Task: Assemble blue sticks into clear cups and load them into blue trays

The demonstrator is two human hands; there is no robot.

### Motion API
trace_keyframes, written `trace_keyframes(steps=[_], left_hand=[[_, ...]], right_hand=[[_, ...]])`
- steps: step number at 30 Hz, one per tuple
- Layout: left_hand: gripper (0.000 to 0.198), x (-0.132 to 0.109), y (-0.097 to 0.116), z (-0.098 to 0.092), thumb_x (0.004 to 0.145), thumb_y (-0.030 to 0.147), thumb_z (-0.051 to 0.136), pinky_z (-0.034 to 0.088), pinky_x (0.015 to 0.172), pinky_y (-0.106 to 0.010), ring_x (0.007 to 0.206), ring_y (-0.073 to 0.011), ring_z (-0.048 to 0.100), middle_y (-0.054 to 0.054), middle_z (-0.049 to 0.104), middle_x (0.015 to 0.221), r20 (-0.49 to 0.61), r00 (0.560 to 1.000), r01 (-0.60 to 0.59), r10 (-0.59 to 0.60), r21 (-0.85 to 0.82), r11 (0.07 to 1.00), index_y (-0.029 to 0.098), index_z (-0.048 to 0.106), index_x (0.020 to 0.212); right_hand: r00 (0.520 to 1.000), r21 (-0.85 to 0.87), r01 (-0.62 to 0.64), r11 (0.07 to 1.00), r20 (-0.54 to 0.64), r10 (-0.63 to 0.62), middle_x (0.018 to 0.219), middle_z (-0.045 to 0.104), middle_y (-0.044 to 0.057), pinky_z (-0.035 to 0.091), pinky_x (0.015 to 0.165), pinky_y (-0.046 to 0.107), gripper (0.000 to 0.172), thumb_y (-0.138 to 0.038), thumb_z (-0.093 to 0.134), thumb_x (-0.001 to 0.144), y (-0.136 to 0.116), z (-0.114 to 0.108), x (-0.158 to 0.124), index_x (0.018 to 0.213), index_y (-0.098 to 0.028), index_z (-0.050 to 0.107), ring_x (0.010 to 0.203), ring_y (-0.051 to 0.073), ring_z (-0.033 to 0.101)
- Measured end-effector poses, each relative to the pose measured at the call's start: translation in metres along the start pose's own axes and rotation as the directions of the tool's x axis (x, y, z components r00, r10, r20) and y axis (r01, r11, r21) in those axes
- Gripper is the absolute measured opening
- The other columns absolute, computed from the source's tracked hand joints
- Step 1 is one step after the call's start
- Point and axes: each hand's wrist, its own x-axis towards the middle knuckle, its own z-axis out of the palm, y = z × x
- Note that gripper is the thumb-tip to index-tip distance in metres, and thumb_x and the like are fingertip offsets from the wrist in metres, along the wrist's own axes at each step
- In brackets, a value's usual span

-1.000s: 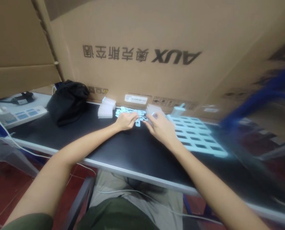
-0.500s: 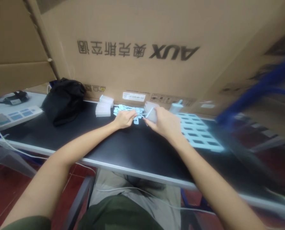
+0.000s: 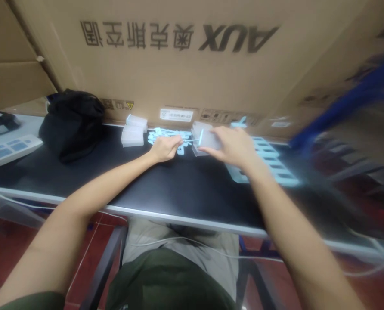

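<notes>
My right hand (image 3: 235, 146) grips a small translucent white box (image 3: 209, 139) with a light blue edge, thumb below and fingers above. A thin pale strip (image 3: 192, 140) runs from the blue edge to my left hand (image 3: 166, 147), whose fingertips are pinched on its end. Under and behind my left hand lies a pile of light blue plastic pieces (image 3: 156, 135). Similar translucent boxes (image 3: 196, 127) are stacked just behind the held one. More such boxes (image 3: 133, 134) stand to the left of the pile.
A light blue grid tray (image 3: 280, 170) lies to the right, partly behind my right arm. Near it is a light blue handled piece (image 3: 239, 123). A black bag (image 3: 72, 125) sits at the left. A large cardboard box (image 3: 179, 86) walls off the back of the black table (image 3: 185, 189).
The view has shifted, so the scene sits higher in it. My right hand has turned the box more upright and drawn slightly away from my left hand, which keeps its pinch.
</notes>
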Motion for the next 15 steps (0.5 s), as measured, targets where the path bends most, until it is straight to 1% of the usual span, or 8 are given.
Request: trace_keyframes(steps=[5,8,15], left_hand=[[0.047,0.001,0.001,0.001,0.114,0.039,0.027,0.036,0.058,-0.029,0.062,-0.0169,0.061,-0.003,0.066,0.072,0.071,0.997,-0.012,0.017,-0.065,0.998,0.02,0.064,0.092],[0.044,0.002,0.003,0.002,0.113,0.037,0.029,0.039,0.059,-0.029,0.064,-0.0172,0.062,-0.003,0.067,0.073,0.096,0.995,-0.012,0.022,-0.106,0.994,0.021,0.065,0.093],[0.037,0.002,0.008,0.002,0.11,0.031,0.037,0.04,0.06,-0.03,0.067,-0.0185,0.065,-0.004,0.07,0.075,0.105,0.994,-0.018,0.032,-0.129,0.991,0.02,0.068,0.093]], right_hand=[[0.995,-0.059,0.101,0.993,0.008,-0.101,0.111,0.072,0.017,0.034,0.094,0.044,0.076,-0.078,0.036,0.102,0.023,-0.006,-0.007,0.131,-0.015,0.065,0.099,0.03,0.061],[0.994,-0.083,0.112,0.99,0.008,-0.112,0.109,0.071,0.016,0.034,0.095,0.045,0.079,-0.081,0.034,0.101,0.03,-0.009,-0.009,0.134,-0.015,0.065,0.1,0.03,0.059],[0.993,-0.032,0.117,0.993,0.028,-0.116,0.109,0.071,0.016,0.035,0.091,0.043,0.08,-0.082,0.032,0.101,0.035,-0.006,-0.011,0.136,-0.018,0.066,0.101,0.029,0.059]])
